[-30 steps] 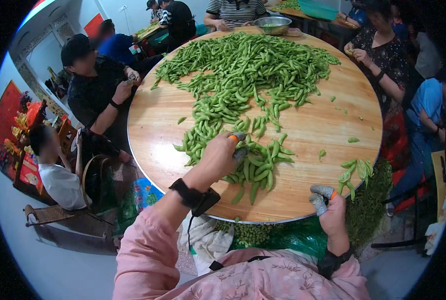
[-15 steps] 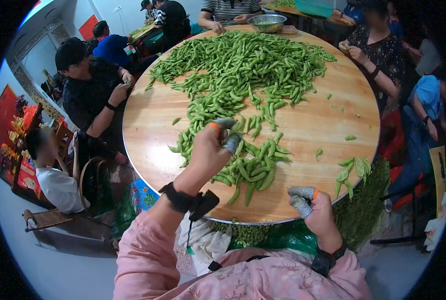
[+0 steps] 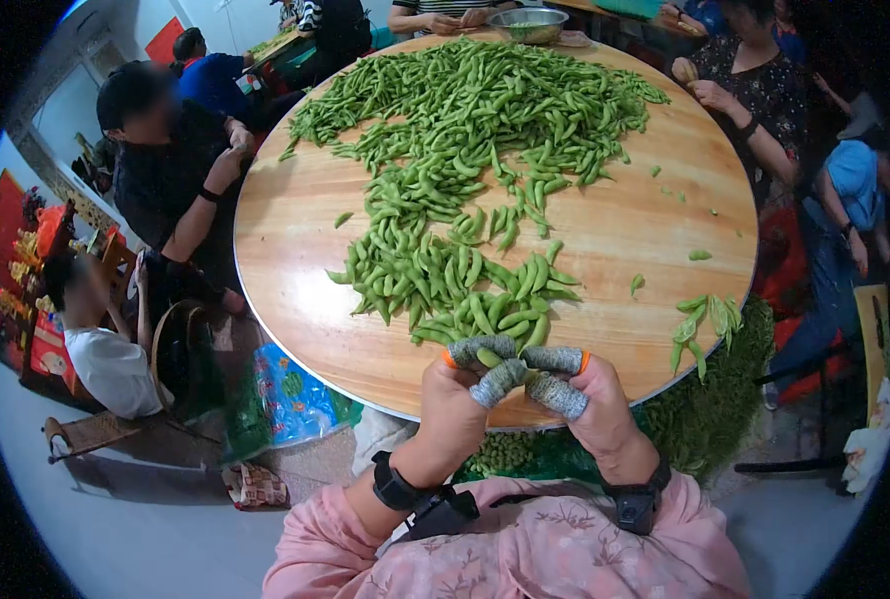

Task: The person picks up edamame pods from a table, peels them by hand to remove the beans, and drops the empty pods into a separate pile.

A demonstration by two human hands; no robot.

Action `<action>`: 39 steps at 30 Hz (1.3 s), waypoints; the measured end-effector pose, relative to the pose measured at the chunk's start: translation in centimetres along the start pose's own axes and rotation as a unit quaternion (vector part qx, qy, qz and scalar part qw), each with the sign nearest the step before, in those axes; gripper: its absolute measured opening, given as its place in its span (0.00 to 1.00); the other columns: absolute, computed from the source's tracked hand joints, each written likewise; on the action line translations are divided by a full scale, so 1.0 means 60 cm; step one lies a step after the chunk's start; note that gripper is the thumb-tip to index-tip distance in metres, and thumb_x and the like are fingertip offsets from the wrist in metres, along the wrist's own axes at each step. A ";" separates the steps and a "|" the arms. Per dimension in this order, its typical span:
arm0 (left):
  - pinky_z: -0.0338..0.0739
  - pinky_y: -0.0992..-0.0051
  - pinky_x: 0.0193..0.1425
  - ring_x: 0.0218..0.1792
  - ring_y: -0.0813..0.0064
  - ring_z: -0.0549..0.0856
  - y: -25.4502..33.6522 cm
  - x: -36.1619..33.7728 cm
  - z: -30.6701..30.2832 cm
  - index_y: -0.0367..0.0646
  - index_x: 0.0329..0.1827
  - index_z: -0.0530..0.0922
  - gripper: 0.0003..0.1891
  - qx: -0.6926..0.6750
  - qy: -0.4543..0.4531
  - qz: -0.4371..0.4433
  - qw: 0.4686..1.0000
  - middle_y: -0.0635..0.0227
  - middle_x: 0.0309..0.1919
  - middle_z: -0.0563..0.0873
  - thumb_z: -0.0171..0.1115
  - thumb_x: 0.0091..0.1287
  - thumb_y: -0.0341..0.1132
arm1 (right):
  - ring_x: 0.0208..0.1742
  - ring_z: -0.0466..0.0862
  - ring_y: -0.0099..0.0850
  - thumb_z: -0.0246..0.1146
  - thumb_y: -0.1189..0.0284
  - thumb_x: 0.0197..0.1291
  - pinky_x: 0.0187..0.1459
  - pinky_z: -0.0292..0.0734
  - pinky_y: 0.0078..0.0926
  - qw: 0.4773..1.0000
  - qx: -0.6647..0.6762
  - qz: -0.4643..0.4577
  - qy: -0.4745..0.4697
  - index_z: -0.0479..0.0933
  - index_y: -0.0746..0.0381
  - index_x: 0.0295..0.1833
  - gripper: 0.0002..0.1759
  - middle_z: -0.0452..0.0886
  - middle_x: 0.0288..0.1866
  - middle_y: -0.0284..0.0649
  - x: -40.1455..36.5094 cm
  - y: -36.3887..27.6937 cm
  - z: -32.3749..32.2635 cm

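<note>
Pod [image 3: 488, 356] mostly hidden by the grey finger covers [image 3: 560, 360] – only a green piece shows. It sits between thumb and forefinger of the left hand [image 3: 453, 399], pinched. Right hand [image 3: 606, 411] fingertips abut the left's – can't tell if they clamp the pod's far end.

A green bean pod [image 3: 490, 356] is pinched in the grey-sleeved fingertips [image 3: 500, 383] of the left hand [image 3: 452, 401], closely met by the likewise grey-sleeved right hand [image 3: 604, 404], at the near edge of a round, pale wooden table [image 3: 654, 245]. Loose green pods [image 3: 485, 110] are heaped across it; a shiny metal bowl [image 3: 527, 31] is set at the far edge.
</note>
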State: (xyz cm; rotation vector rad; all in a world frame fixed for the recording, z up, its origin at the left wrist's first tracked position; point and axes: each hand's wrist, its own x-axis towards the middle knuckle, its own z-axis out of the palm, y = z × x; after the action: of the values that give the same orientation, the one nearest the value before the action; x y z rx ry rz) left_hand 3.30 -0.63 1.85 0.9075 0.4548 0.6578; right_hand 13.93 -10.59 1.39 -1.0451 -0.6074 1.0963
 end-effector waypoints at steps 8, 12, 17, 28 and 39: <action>0.73 0.71 0.36 0.35 0.59 0.78 0.040 -0.023 -0.030 0.38 0.47 0.71 0.23 0.623 -0.213 0.172 0.733 0.55 0.35 0.76 0.58 0.43 0.21 | 0.32 0.74 0.18 0.56 0.80 0.52 0.35 0.70 0.15 0.997 -0.069 0.003 0.019 0.75 0.68 0.36 0.05 0.77 0.31 0.32 -0.012 0.000 -0.008; 0.71 0.73 0.31 0.26 0.61 0.76 0.021 -0.025 -0.036 0.35 0.38 0.72 0.08 0.563 -0.209 0.183 0.778 0.59 0.24 0.75 0.54 0.55 0.26 | 0.33 0.75 0.19 0.56 0.80 0.53 0.38 0.70 0.17 0.998 -0.059 0.010 -0.007 0.74 0.68 0.37 0.06 0.78 0.31 0.32 -0.012 -0.001 0.001; 0.67 0.81 0.25 0.22 0.80 0.72 0.011 -0.035 -0.038 0.39 0.33 0.71 0.06 0.359 -0.160 -0.020 0.919 0.71 0.21 0.73 0.50 0.62 0.33 | 0.35 0.75 0.18 0.55 0.79 0.54 0.38 0.70 0.16 0.998 -0.050 0.032 -0.004 0.73 0.68 0.39 0.07 0.77 0.32 0.32 -0.018 -0.007 0.003; 0.58 0.86 0.18 0.16 0.87 0.67 0.008 -0.039 -0.028 0.41 0.28 0.69 0.10 0.241 -0.137 -0.063 0.959 0.76 0.16 0.70 0.51 0.62 0.37 | 0.29 0.73 0.15 0.55 0.77 0.55 0.32 0.68 0.12 0.997 -0.044 0.059 -0.037 0.74 0.65 0.37 0.05 0.75 0.28 0.28 -0.024 -0.009 0.001; 0.65 0.82 0.21 0.18 0.80 0.72 -0.004 -0.033 -0.041 0.40 0.32 0.72 0.09 0.285 -0.127 -0.022 0.950 0.73 0.18 0.73 0.57 0.58 0.37 | 0.29 0.73 0.17 0.54 0.79 0.54 0.32 0.69 0.15 0.995 -0.095 0.019 -0.008 0.73 0.67 0.34 0.04 0.75 0.27 0.29 -0.023 0.003 0.001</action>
State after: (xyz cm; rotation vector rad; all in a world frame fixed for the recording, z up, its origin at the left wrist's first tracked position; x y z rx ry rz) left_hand 0.48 -0.70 0.51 1.5048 0.4379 0.3580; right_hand 13.30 -11.80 1.36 -1.2176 -0.7183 1.0970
